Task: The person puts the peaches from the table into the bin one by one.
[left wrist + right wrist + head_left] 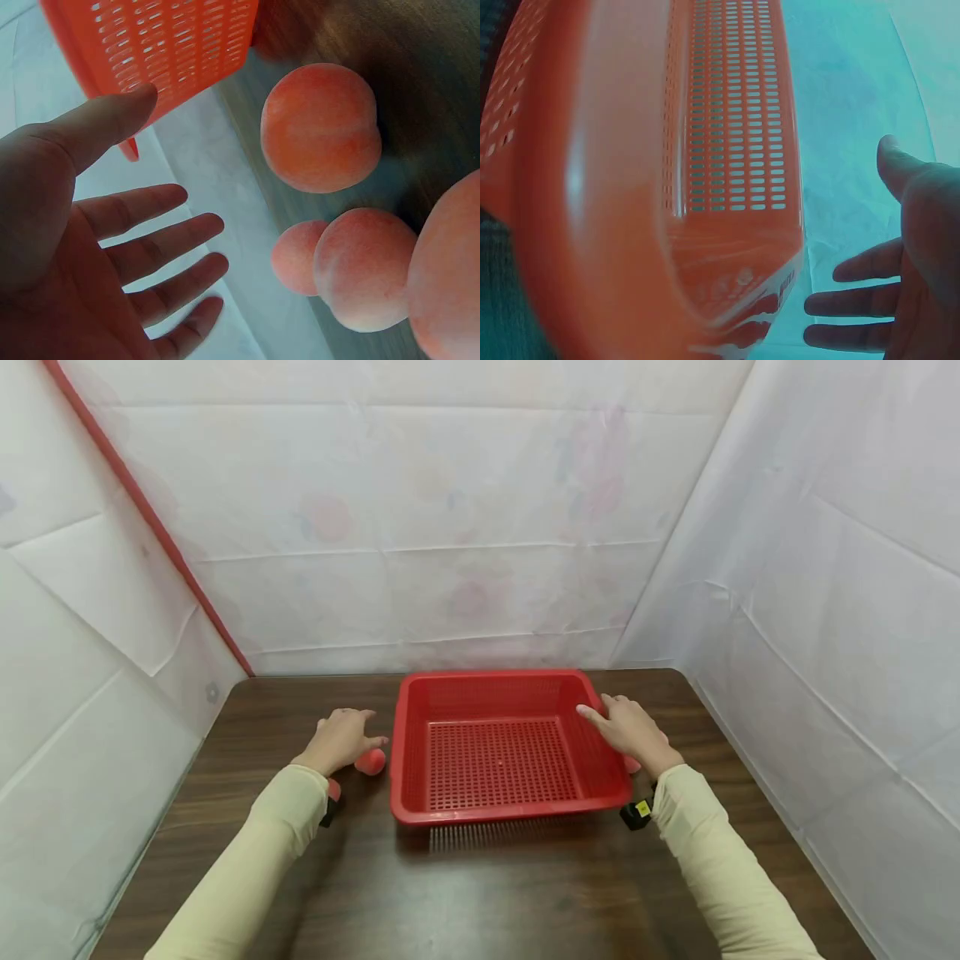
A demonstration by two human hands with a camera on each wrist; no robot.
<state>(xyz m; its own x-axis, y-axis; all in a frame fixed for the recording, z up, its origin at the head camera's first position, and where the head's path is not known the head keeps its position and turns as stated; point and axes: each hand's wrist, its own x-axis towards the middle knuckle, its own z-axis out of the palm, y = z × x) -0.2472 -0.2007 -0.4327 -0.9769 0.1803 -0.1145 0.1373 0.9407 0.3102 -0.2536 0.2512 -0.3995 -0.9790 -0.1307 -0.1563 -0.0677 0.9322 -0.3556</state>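
Note:
A red plastic basket (510,817) with slotted sides and a perforated bottom stands at the middle of the table, no fruit visible inside. To its left, my left hand (339,742) hovers with fingers spread, close over a peach (371,762). The left wrist view shows several peaches, one large peach (321,127) nearest the basket, with none in the palm. My right hand (628,727) is at the basket's right side, its thumb overlapping the rim in the head view. In the right wrist view its fingers (855,301) are straight and apart from the basket wall.
Beyond the basket's right side, a peach (632,764) shows partly under the right hand. A black wrist camera with a yellow label (636,814) sits by the right wrist. White sheeting (480,527) walls the dark wooden table (480,902) at the back and both sides.

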